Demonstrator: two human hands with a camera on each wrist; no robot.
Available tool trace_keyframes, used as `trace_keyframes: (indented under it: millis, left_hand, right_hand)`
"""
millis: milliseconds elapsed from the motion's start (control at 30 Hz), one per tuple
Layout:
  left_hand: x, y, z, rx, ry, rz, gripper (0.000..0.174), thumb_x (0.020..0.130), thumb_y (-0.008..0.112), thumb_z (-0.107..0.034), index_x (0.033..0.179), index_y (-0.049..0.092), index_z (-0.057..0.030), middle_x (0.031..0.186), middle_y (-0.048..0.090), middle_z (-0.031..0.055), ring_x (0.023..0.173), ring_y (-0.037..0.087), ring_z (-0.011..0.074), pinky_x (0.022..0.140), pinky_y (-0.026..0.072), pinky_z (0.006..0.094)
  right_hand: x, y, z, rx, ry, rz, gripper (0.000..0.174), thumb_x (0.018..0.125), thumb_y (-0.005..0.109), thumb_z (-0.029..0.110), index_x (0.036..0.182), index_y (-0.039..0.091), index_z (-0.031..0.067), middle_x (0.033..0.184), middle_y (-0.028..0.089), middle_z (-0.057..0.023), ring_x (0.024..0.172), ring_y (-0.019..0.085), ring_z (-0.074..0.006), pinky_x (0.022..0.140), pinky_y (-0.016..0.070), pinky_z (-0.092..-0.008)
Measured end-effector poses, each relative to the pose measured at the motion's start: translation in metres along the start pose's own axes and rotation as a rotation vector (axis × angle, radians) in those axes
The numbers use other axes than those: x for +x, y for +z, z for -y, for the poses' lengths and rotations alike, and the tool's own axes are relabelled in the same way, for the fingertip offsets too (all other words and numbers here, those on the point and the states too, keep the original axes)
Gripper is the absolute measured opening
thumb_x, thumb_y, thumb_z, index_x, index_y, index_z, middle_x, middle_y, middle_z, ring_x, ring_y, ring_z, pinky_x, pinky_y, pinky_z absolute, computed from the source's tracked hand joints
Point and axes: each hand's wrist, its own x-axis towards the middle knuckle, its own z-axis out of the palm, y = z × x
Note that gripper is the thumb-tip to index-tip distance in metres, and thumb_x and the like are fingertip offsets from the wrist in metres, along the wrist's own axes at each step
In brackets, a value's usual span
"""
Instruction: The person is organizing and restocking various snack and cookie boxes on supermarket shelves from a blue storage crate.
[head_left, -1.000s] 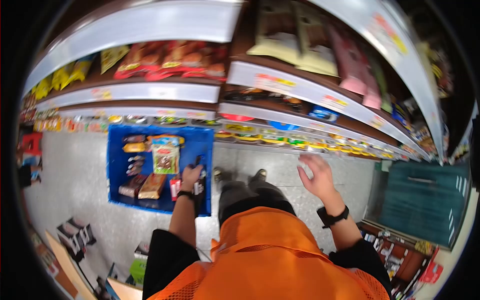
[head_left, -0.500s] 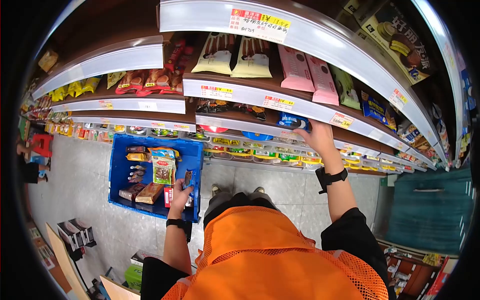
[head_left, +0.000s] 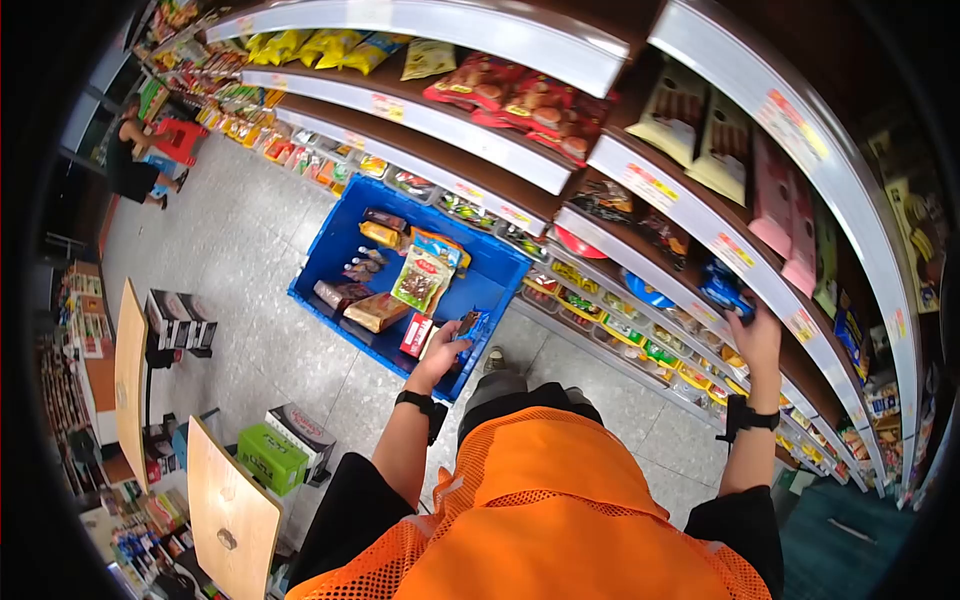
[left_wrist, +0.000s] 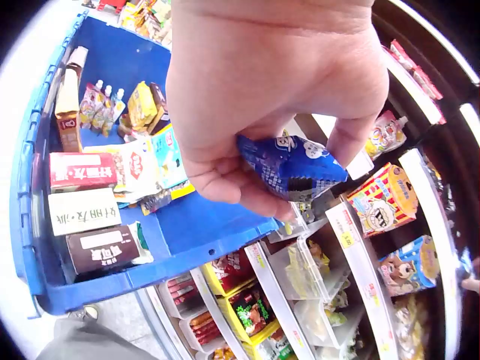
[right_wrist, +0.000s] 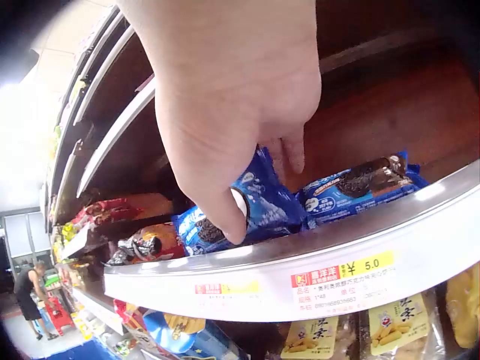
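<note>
Left hand (left_wrist: 277, 90) first: a crinkly blue packet (left_wrist: 298, 166) is gripped between its thumb and curled fingers, held over the near side of the blue crate (head_left: 335, 215). As for the right hand (right_wrist: 240, 105), a blue cookie packet (right_wrist: 262, 210) is pinched on the shelf (right_wrist: 397, 97), just behind the price strip (right_wrist: 442, 225), with another blue pack (right_wrist: 360, 191) lying right beside it. Boxes (left_wrist: 82, 171) and a green-and-white pouch (head_left: 423, 278) can be seen inside the crate, which is parked next to the shelving.
</note>
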Motion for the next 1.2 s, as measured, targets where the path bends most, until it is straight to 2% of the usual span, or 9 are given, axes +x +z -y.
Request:
trace_keyframes:
  millis: [67, 200, 300, 367, 500, 800, 1100, 1133, 1200]
  left_hand:
    - [0.005, -0.013, -0.001, -0.035, -0.02, -0.023, 0.041, 0.09, 0.071, -0.02, 0.128, 0.061, -0.0085, 0.099, 0.061, -0.0005, 0.084, 0.056, 0.0115, 0.07, 0.0453, 0.0318]
    - [0.048, -0.045, 0.016, 0.212, 0.082, -0.142, 0.045, 0.092, 0.073, -0.032, 0.122, 0.066, 0.0005, 0.111, 0.072, 0.0132, 0.102, 0.066, 0.0214, 0.089, 0.0522, 0.0359]
    - [0.08, -0.059, -0.001, 0.427, 0.028, -0.199, 0.07, 0.092, 0.068, -0.054, 0.127, 0.064, 0.0067, 0.117, 0.072, 0.0275, 0.115, 0.069, 0.0369, 0.098, 0.0511, 0.0426]
    - [0.131, -0.069, 0.038, 0.525, 0.044, -0.243, 0.066, 0.093, 0.066, -0.056, 0.122, 0.068, 0.0032, 0.104, 0.074, 0.023, 0.103, 0.071, 0.031, 0.092, 0.0523, 0.0399]
    - [0.172, -0.067, 0.045, 0.706, -0.085, -0.074, 0.071, 0.087, 0.066, -0.054, 0.127, 0.064, 0.0038, 0.122, 0.07, 0.0307, 0.118, 0.067, 0.043, 0.101, 0.0519, 0.0478]
    - [0.274, -0.033, 0.098, 0.842, -0.297, -0.003, 0.066, 0.083, 0.073, -0.042, 0.134, 0.058, -0.0039, 0.128, 0.071, 0.0191, 0.123, 0.067, 0.0356, 0.1, 0.0549, 0.0484]
    - [0.347, 0.012, 0.16, 0.894, -0.634, 0.008, 0.037, 0.103, 0.06, -0.026, 0.134, 0.07, -0.0091, 0.14, 0.068, 0.0118, 0.126, 0.067, 0.038, 0.093, 0.0571, 0.0621]
    - [0.349, 0.011, 0.158, 0.811, -0.683, 0.097, 0.045, 0.108, 0.049, -0.027, 0.148, 0.058, -0.0096, 0.153, 0.057, 0.0145, 0.135, 0.059, 0.0412, 0.106, 0.046, 0.0681]
    - [0.359, 0.017, 0.167, 0.821, -0.707, 0.116, 0.046, 0.108, 0.048, -0.027, 0.15, 0.055, -0.0096, 0.154, 0.055, 0.0146, 0.137, 0.057, 0.0418, 0.107, 0.0454, 0.0683]
  right_hand:
    - [-0.005, -0.006, 0.006, -0.016, -0.022, -0.076, 0.05, 0.081, 0.085, 0.021, 0.123, 0.066, 0.0006, 0.116, 0.071, -0.0226, 0.107, 0.068, -0.0424, 0.093, 0.0541, -0.0461]
    - [-0.025, -0.01, 0.011, -0.015, -0.009, -0.22, 0.045, 0.081, 0.086, 0.013, 0.121, 0.067, 0.0019, 0.113, 0.072, -0.0203, 0.105, 0.071, -0.0371, 0.088, 0.0553, -0.041]
    - [-0.049, -0.016, 0.04, 0.101, -0.054, -0.347, 0.044, 0.079, 0.087, 0.01, 0.117, 0.066, 0.0019, 0.111, 0.073, -0.0183, 0.1, 0.071, -0.035, 0.087, 0.0551, -0.0401]
    - [-0.072, -0.019, 0.065, 0.0, -0.08, -0.327, 0.041, 0.079, 0.086, 0.008, 0.113, 0.064, 0.0014, 0.108, 0.072, -0.0176, 0.095, 0.071, -0.0334, 0.085, 0.0553, -0.0401]
    - [-0.121, -0.004, 0.11, -0.052, -0.186, -0.127, 0.041, 0.078, 0.085, 0.007, 0.113, 0.065, 0.0013, 0.111, 0.072, -0.0198, 0.095, 0.071, -0.0323, 0.079, 0.0561, -0.0399]
    - [-0.136, 0.056, 0.222, 0.154, -0.3, 0.318, 0.048, 0.07, 0.088, 0.005, 0.108, 0.059, 0.0092, 0.107, 0.074, -0.0153, 0.09, 0.072, -0.0322, 0.078, 0.0574, -0.0422]
    - [-0.134, 0.079, 0.227, 0.114, -0.241, 0.35, 0.052, 0.068, 0.089, 0.004, 0.107, 0.056, 0.0076, 0.1, 0.073, -0.0172, 0.084, 0.072, -0.0356, 0.072, 0.057, -0.043]
    - [-0.133, 0.081, 0.226, 0.112, -0.229, 0.335, 0.051, 0.068, 0.089, 0.005, 0.107, 0.057, 0.0083, 0.1, 0.074, -0.0156, 0.083, 0.072, -0.0343, 0.072, 0.0575, -0.0423]
    - [-0.133, 0.083, 0.225, 0.113, -0.204, 0.319, 0.05, 0.067, 0.089, 0.007, 0.106, 0.058, 0.009, 0.1, 0.074, -0.0135, 0.082, 0.072, -0.0329, 0.071, 0.0581, -0.0418]
